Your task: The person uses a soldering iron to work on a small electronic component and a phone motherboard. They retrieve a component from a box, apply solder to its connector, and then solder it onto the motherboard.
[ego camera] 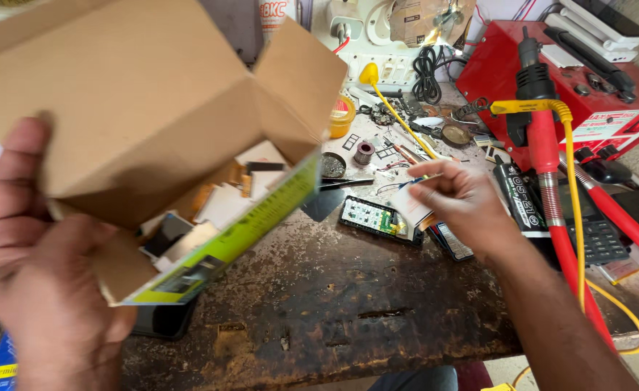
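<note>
Head view: my left hand (40,289) has its grip closed around the lower end of an open cardboard box (153,137), held tilted above the surface (348,304), flaps up. Small flat parts (211,210) lie loose inside the box, near its open mouth. I judge the box light but soft-walled, so it is best held at the folded corner, not the flaps; tipped further, the parts could slide out. Right of the box, my right hand (461,203) pinches a small white part (411,208) between its fingertips, just above a circuit board (374,217). That part looks thin and fragile; I would hold it by its edges. A red tool (544,145) stands farther right.
</note>
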